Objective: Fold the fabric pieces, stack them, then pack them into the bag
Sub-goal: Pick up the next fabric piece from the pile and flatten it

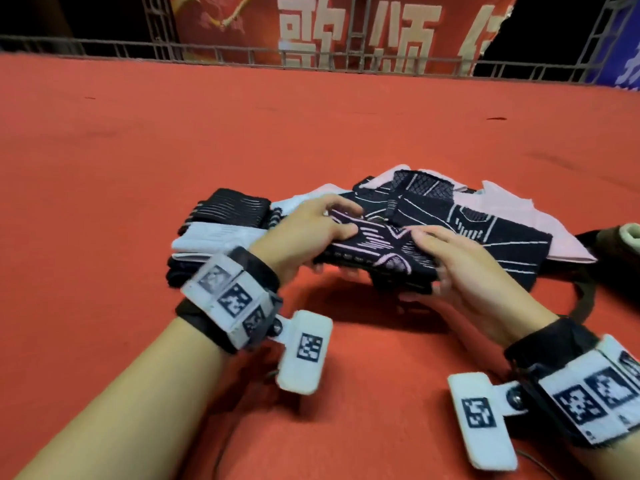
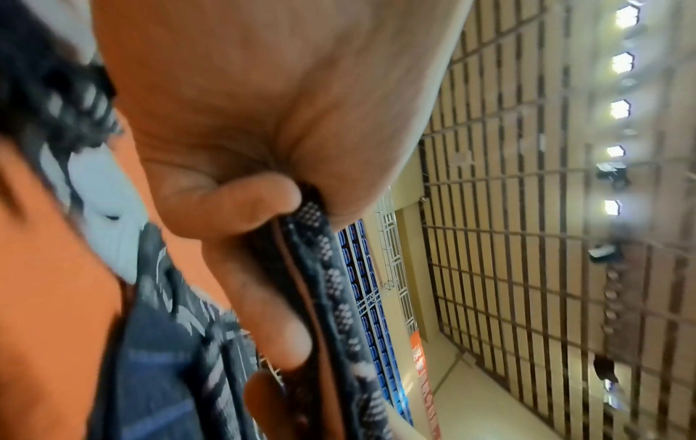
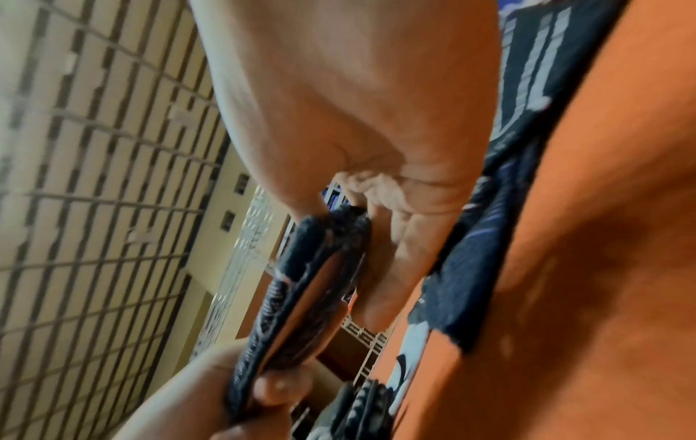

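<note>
Both hands grip a folded black patterned cloth just above the red worktop: left hand at one end, right hand at the other. Keep layers pinched flat; set squarely on the folded stack just left.

Between our left hand and right hand we hold a folded cloth, lifted just above the mat. Left of our left hand sits a stack of folded pieces, touching the wrist side. Behind and right of our right hand more cloths lie spread, with the bag beyond them at the far right.
</note>
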